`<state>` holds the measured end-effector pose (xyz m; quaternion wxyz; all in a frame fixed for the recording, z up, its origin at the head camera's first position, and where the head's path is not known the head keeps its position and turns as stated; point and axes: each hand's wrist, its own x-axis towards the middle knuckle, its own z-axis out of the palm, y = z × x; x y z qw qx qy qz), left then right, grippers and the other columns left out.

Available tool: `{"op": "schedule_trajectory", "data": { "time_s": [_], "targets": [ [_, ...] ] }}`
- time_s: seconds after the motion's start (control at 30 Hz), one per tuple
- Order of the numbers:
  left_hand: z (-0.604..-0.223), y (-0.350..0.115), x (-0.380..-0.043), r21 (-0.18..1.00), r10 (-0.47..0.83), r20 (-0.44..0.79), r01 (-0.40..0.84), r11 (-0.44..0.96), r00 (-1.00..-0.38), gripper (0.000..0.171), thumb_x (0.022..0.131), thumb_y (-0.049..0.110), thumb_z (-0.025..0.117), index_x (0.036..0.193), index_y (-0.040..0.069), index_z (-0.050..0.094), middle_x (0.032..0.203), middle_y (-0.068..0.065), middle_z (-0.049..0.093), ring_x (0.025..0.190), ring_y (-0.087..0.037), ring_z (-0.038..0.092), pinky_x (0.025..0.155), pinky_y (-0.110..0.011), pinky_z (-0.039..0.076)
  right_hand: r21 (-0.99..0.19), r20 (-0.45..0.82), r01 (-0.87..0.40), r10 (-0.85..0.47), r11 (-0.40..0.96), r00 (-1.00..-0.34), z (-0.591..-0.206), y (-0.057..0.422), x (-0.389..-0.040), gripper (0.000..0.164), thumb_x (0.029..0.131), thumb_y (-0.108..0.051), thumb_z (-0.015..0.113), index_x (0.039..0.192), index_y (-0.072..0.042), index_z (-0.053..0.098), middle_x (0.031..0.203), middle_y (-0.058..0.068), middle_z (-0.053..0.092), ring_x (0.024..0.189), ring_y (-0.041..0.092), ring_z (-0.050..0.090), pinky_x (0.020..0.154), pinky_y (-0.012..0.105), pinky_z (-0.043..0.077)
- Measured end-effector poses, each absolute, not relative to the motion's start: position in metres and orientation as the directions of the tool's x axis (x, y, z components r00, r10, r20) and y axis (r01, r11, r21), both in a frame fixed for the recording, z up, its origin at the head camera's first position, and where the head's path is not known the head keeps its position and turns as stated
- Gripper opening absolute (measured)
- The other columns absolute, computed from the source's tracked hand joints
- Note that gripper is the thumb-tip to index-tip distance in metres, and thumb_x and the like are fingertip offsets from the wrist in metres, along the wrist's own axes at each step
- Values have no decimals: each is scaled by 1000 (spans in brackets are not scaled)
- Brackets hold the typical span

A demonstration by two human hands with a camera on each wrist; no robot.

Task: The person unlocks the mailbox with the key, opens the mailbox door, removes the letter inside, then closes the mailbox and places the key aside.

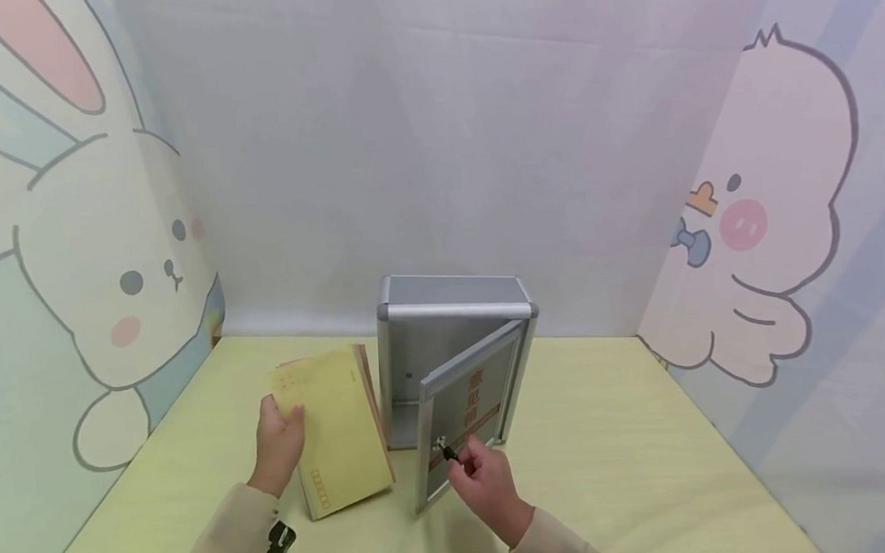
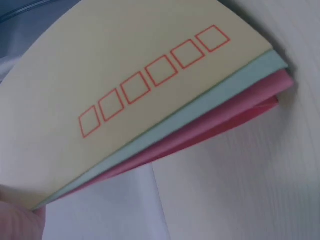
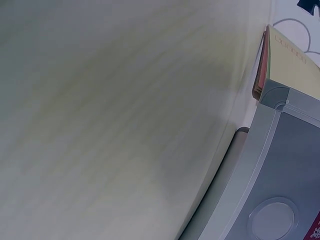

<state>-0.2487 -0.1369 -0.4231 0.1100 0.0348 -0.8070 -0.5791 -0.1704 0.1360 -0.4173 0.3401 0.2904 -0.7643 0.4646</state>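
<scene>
My left hand (image 1: 277,444) grips a stack of envelopes (image 1: 334,432) by its left edge, thumb across the front. The top envelope is yellow with a row of small red boxes; green, pink and red ones (image 2: 235,112) fan out beneath it in the left wrist view. To the right stands a silver-grey metal box (image 1: 454,291), its hinged door (image 1: 449,397) swung outward with red characters on it. My right hand (image 1: 491,487) pinches a black-headed key (image 1: 449,453) at the door's lock. The right wrist view shows the door (image 3: 265,170) but not the hand.
A pale yellow table (image 1: 608,435) lies under everything. A plain light curtain (image 1: 443,143) hangs behind the box. Side cloths carry a cartoon rabbit (image 1: 112,269) on the left and a cartoon chick (image 1: 775,167) on the right.
</scene>
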Motion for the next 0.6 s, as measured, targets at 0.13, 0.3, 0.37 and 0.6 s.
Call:
{"op": "schedule_trajectory", "data": {
  "time_s": [0.13, 0.3, 0.37, 0.6],
  "targets": [
    [-424, -137, -251, 958, -172, 73, 21, 287, -982, 47, 101, 7, 31, 139, -14, 13, 128, -33, 36, 115, -42, 41, 99, -53, 35, -528, 781, -750, -118, 398, -613, -418, 136, -170, 26, 65, 19, 56, 64, -3, 42, 47, 6, 41, 52, -9, 30, 41, 7, 24],
    [-429, -137, -250, 960, -168, -9, -56, 274, -986, 46, 102, 9, 29, 139, -13, 12, 125, -30, 34, 115, -41, 39, 103, -53, 30, -534, 780, -750, -115, 389, -615, -418, 136, -169, 25, 65, 19, 55, 64, -3, 42, 47, 7, 41, 51, -8, 30, 41, 6, 24],
    [-431, -137, -250, 958, -176, -21, -70, 277, -984, 46, 102, 10, 28, 139, -12, 12, 124, -29, 35, 114, -40, 39, 103, -53, 31, -534, 780, -751, -115, 389, -615, -418, 136, -168, 25, 65, 19, 55, 64, -3, 42, 47, 7, 41, 51, -8, 30, 41, 6, 24],
    [-439, -140, -255, 954, -182, -24, -77, 289, -983, 47, 101, 9, 28, 140, -12, 11, 120, -28, 37, 109, -40, 43, 100, -52, 35, -542, 777, -748, -110, 384, -619, -417, 135, -167, 25, 66, 19, 55, 64, -3, 43, 47, 6, 41, 51, -8, 30, 40, 7, 24]
  ]
}}
